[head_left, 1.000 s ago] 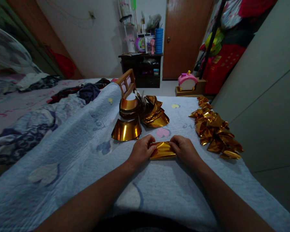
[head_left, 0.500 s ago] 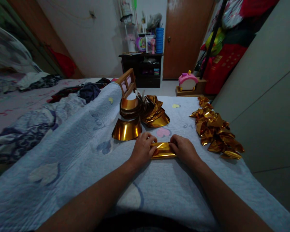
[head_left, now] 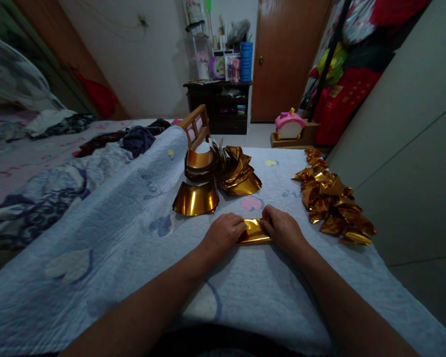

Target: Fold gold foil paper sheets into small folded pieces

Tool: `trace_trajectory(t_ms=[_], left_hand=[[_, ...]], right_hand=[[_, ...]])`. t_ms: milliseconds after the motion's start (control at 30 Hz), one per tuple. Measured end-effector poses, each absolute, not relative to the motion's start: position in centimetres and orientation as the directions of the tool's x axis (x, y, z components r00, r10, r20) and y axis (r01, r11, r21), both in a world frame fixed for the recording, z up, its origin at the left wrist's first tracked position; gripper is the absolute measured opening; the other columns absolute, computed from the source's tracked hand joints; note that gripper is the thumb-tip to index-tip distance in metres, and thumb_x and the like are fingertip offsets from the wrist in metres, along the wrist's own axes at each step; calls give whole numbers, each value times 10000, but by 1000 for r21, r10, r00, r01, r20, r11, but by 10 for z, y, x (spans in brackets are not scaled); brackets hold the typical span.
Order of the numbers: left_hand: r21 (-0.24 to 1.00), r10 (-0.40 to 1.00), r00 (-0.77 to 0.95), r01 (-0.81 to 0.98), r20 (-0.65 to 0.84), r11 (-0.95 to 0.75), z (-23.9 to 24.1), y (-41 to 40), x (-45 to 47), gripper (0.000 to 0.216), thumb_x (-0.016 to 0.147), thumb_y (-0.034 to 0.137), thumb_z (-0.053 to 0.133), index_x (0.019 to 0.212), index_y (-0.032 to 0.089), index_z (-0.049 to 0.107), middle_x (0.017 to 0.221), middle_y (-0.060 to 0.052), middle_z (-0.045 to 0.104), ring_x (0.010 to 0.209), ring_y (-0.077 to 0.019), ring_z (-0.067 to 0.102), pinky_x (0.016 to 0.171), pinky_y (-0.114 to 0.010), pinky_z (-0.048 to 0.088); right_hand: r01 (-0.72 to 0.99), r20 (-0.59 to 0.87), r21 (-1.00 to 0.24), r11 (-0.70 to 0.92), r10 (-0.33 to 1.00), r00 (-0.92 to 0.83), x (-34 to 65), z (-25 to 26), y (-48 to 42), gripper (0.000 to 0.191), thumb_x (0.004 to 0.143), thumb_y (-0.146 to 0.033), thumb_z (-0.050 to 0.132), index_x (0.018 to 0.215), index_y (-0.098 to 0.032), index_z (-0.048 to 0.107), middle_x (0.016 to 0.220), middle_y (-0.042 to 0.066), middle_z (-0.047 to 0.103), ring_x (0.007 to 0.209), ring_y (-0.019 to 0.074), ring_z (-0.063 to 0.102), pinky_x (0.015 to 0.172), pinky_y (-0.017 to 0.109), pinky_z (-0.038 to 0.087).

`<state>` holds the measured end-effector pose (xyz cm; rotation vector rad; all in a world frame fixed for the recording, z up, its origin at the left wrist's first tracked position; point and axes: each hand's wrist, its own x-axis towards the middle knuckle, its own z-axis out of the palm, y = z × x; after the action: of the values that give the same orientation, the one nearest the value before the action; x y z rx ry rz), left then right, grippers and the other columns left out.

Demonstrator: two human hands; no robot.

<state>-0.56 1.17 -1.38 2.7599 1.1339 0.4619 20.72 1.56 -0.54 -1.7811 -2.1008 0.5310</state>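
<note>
A folded sheet of gold foil paper [head_left: 254, 232] lies flat on the light blue quilt [head_left: 134, 238] between my hands. My left hand [head_left: 223, 234] presses on its left end with curled fingers. My right hand [head_left: 282, 229] pinches and holds down its right end. Just beyond them a curved gold sheet [head_left: 195, 199] stands on edge, in front of a stack of unfolded gold sheets [head_left: 226, 171]. To the right lies a heap of folded gold pieces [head_left: 332, 198].
A small wooden frame [head_left: 195, 125] stands behind the gold stack. Rumpled bedding and dark clothes [head_left: 134, 140] lie to the left. A pale cabinet wall [head_left: 412, 139] runs close along the right. Farther off are a dark shelf unit [head_left: 223, 106], a wooden door and a pink toy [head_left: 288, 124].
My left hand has slid rightward over the gold sheet, covering more of it, so the visible strip between my hands is shorter. My right hand has barely moved.
</note>
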Motion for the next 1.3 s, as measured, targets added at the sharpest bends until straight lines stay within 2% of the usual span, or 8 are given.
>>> trace_trajectory(t_ms=[267,433,600,800,867,967,1100,1300], left_hand=[[296,740,644,682,191,-669,-14,8,-6,135,961,215,588,1056,214,683,994,-63,683,917,-214,600,763,-318,481],[211,708,682,677,181,-706,-13,3,-3,158,958,282,617,1095,238,682,1021,-67,658,926,-231,571,778,-336,485],[187,680,707,654,193,-733,-13,1,-3,204,979,275,590,1173,243,646,1162,-79,651,1027,-236,569,887,-360,494],[163,672,716,652,188,-740,-13,1,-2,238,979,255,593,1216,238,619,1235,-75,655,1044,-234,576,923,-375,502],[151,662,727,645,184,-749,-13,2,-2,243,979,249,593,1219,218,617,1257,-73,656,1049,-238,576,933,-377,503],[149,659,730,642,183,-752,-13,3,-3,258,985,278,589,1228,197,622,1277,-81,655,1079,-253,571,947,-387,500],[191,665,726,638,173,-746,-12,4,-5,276,990,300,584,1247,211,628,1287,-83,649,1119,-254,560,979,-400,480],[286,639,754,586,150,-758,-8,6,-15,366,1008,362,550,1359,257,568,1390,-48,596,1178,-248,531,1042,-411,440]], right_hand=[[852,20,-492,177,981,-193,209,-6,16,73,881,-177,567,835,-205,618,774,19,640,711,164,532,631,268,292],[854,40,-474,215,974,-223,212,-7,17,84,893,-174,576,862,-201,650,825,32,645,764,171,550,673,269,327],[868,41,-439,231,971,-237,216,-7,16,93,893,-169,590,868,-188,677,926,63,618,842,193,578,725,288,382],[732,304,-505,457,888,-344,208,7,5,172,897,-104,515,936,-182,663,986,95,622,971,231,575,880,337,436],[644,283,-565,516,854,-436,201,8,1,186,900,-90,483,939,-190,634,946,74,626,895,203,587,813,306,447],[665,169,-593,454,878,-448,193,3,-2,143,931,-117,466,947,-185,591,912,68,643,837,193,590,763,298,428],[748,71,-538,388,905,-419,191,-7,-1,120,941,-125,456,954,-179,561,901,72,649,838,198,581,753,301,399],[747,89,-488,451,878,-471,194,-8,-2,116,862,-102,516,942,-185,530,929,68,633,866,199,555,780,305,394]])
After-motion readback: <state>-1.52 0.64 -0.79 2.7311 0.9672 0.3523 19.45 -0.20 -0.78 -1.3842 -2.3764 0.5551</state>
